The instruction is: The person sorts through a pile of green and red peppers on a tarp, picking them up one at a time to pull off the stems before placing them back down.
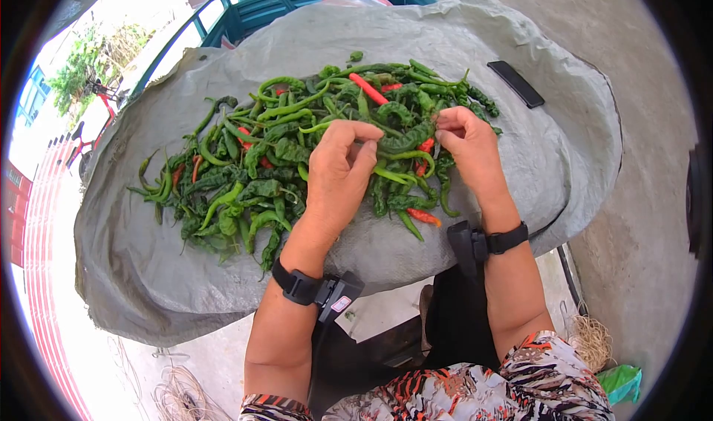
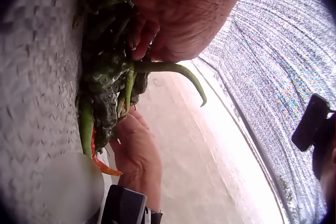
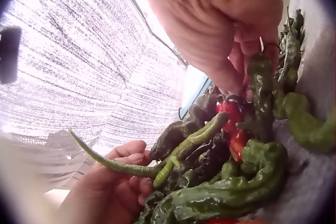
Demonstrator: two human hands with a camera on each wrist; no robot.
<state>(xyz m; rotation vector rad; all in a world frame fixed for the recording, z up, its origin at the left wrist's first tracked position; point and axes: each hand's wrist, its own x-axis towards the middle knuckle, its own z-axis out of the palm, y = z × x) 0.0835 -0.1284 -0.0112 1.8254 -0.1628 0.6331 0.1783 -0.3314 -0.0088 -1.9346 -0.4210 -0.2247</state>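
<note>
a patterned shirt (image 1: 460, 395) is showing nearest, with a tangle of pale string (image 1: 592, 343) and a green bag (image 1: 622, 382) lying on the ground to the right; a strapped wrist camera is sitting on each forearm; beyond them the left hand (image 1: 336, 176) is curling thumb and forefinger together, clamping one end of a dark green, wrinkled pepper (image 1: 412, 136); the right hand (image 1: 475, 154) is pinching at that pepper's other end, thumb and fingertips meeting; the pepper is bridging the gap between the two hands, just above the pile; in the left wrist view a curved light green pepper (image 2: 181, 70) is jutting out just beside the left fingers; an orange-red pepper (image 1: 423, 217) is lying at the pile's near edge; the pile of peppers (image 1: 278, 150), mostly green with some red, is spreading over a grey sheet (image 1: 549, 161); a black phone (image 1: 516, 84) is resting on the sheet to the pile's right; farther off, a blue-green railing (image 1: 304, 9) is standing behind the sheet.
</note>
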